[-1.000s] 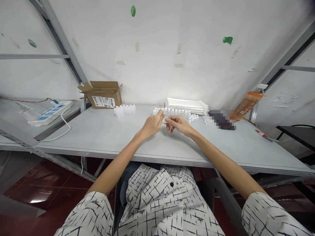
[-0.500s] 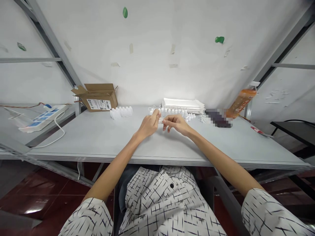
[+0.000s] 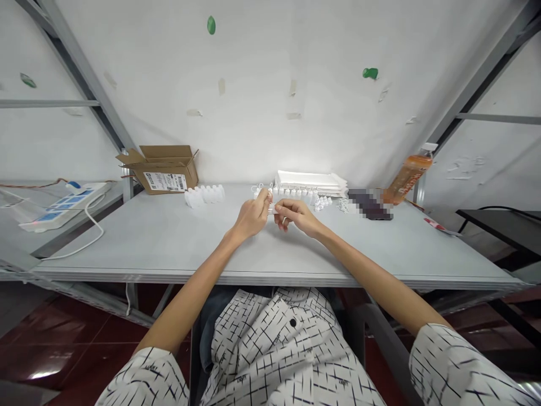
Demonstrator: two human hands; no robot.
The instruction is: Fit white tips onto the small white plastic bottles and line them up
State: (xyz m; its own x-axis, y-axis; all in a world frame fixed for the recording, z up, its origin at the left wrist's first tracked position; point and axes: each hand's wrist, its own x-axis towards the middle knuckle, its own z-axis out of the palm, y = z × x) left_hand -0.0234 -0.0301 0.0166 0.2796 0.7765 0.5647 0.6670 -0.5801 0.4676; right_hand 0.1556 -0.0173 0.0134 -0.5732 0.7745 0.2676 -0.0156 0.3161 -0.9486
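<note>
Above the table [image 3: 169,237] middle, near its far edge, left hand [image 3: 250,217] and right hand [image 3: 296,216] pinch one small white plastic piece [image 3: 271,208] between fingertips; seemingly a fitting step, where steady alignment matters, white bottles [image 3: 296,194] just behind

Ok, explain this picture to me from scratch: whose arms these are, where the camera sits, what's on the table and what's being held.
The camera is worn on a person's head and looks down, so both bare arms are their own. The left hand and right hand meet over a grey table, pinching a small white part between the fingertips; it is too small to identify. Behind them lie rows of small white pieces, a stack of white trays, a cardboard box and an orange bottle. A power strip lies on a side shelf.
</note>
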